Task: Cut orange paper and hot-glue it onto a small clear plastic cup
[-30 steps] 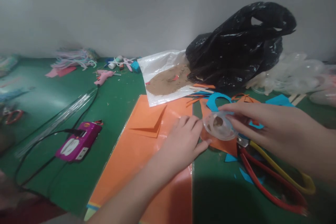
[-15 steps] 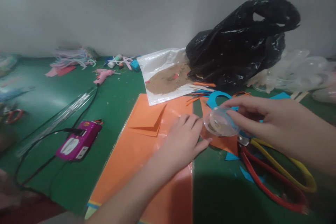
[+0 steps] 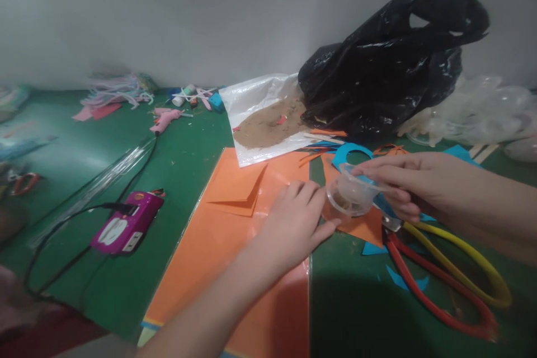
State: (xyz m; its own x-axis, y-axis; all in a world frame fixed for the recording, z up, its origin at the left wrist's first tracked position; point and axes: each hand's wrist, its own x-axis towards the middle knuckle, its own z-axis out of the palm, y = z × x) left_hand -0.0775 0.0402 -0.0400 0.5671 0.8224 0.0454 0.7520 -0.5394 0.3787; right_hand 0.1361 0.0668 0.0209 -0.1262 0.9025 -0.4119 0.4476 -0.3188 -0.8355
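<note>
My left hand (image 3: pixel 293 215) lies on the orange paper sheets (image 3: pixel 235 257), palm down, fingers loosely spread. Its index finger and thumb are close to the left side of a small clear plastic cup (image 3: pixel 350 198); whether they touch it I cannot tell. With thumb and fingers, my right hand (image 3: pixel 403 179) grips the cup's raised rim, and the cup is tilted. Beneath the cup lies an orange paper scrap (image 3: pixel 363 229). Scissors (image 3: pixel 440 302) with one red and one yellow handle rest below my right hand, their blades mostly hidden. A blue paper ring (image 3: pixel 342 154) lies just behind the cup.
Brown sand (image 3: pixel 268 123) sits on a white plastic sheet (image 3: pixel 247 154), beside a black plastic bag (image 3: pixel 377 72). Several clear plastic cups (image 3: pixel 482 114) are heaped at right. At left are a pink glue gun (image 3: pixel 165 120), a purple power adapter (image 3: pixel 126 224) with cables, and clear sticks (image 3: pixel 100 184).
My right hand has tipped the plastic cup, lifting its right-hand rim, and its fingers have shifted on it. My left hand has stayed in place.
</note>
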